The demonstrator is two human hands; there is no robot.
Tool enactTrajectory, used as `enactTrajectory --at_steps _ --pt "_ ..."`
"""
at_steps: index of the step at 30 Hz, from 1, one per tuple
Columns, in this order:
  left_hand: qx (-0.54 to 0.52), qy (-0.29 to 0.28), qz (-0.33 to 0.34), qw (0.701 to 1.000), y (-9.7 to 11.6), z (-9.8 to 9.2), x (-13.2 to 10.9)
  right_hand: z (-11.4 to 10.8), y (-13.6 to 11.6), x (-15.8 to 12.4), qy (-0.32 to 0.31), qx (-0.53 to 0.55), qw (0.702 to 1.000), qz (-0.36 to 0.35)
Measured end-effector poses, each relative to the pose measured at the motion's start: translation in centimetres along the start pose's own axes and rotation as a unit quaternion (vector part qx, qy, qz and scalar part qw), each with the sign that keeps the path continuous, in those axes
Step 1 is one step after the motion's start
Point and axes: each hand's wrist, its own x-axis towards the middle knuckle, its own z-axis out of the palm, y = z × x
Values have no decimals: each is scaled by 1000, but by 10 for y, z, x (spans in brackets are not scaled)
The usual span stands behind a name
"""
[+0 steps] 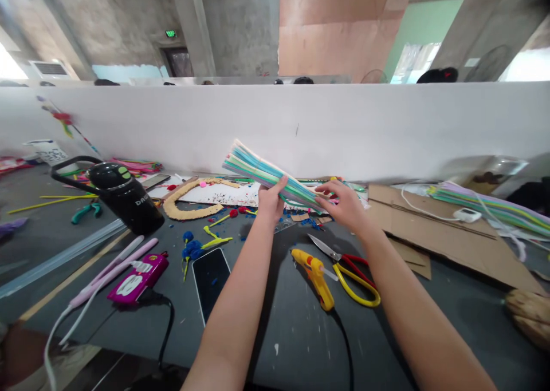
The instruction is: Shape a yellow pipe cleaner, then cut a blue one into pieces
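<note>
My left hand [272,198] is wrapped round a thick bundle of pastel pipe cleaners [258,168], lifted above the table and tilted up toward the left. At the bundle's lower right end my right hand [341,205] has its fingers closed on the ends of the stems; whether it grips all or only some of them I cannot tell. Below my hands lie a yellow glue gun [315,276] and scissors [350,271] with red and yellow handles. A dark-screened phone [211,279] rests beside my left forearm.
A black bottle [129,199] stands at the left, near a magenta power bank [140,277] with a cable. A C-shaped beige piece [172,204] lies behind. Cardboard sheets [429,225] and another bundle of pipe cleaners [494,205] are at the right. A white partition [172,122] borders the table's back.
</note>
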Motion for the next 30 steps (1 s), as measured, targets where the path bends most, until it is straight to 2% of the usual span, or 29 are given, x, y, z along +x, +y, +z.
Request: enactTrajectory --at_steps 3,6,12,17,22,28,30 --pt "-39 5 -10 999 6 -4 3 -12 10 -3 27 -9 999 29" --pt "-74 11 -29 997 14 -12 8 -19 16 -4 8 54 995 79" --pt "-88 14 -35 995 14 -24 11 -8 13 -3 19 150 985 88" --pt "-105 27 -25 994 11 -26 11 -3 10 -3 -27 223 967 120" --pt "-95 58 -7 994 11 -28 12 -1 9 -4 -12 216 968 127" --pt "-95 65 -11 993 12 -27 10 2 3 -3 -4 202 971 124" --pt "-67 72 -7 995 13 -26 9 2 -2 -3 -2 207 969 133"
